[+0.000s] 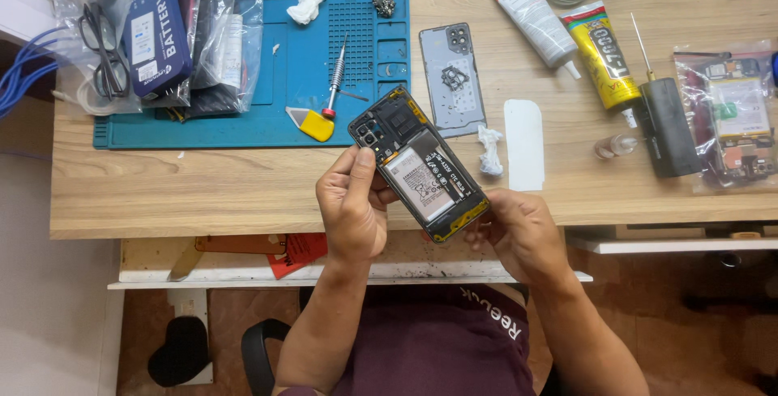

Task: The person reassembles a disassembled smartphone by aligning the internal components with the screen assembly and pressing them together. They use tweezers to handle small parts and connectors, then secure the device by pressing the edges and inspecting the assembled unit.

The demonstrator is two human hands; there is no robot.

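Note:
Both of my hands hold an opened smartphone [419, 165] with its back removed, so the battery and black inner frame show. It is tilted diagonally above the front edge of the wooden table [243, 193]. My left hand [352, 205] grips its left side near the camera end, thumb along the edge. My right hand [519, 230] holds the lower end with its yellow rim. The phone's detached grey back cover [452, 80] lies on the table just behind.
A blue repair mat [267, 80] carries a screwdriver [335, 78], a yellow pick [312, 124] and plastic bags of parts [154, 35]. To the right lie a white tube [533, 19], a yellow glue tube [601, 55], a black block [671, 127], a bagged part [733, 116] and a white card [524, 145].

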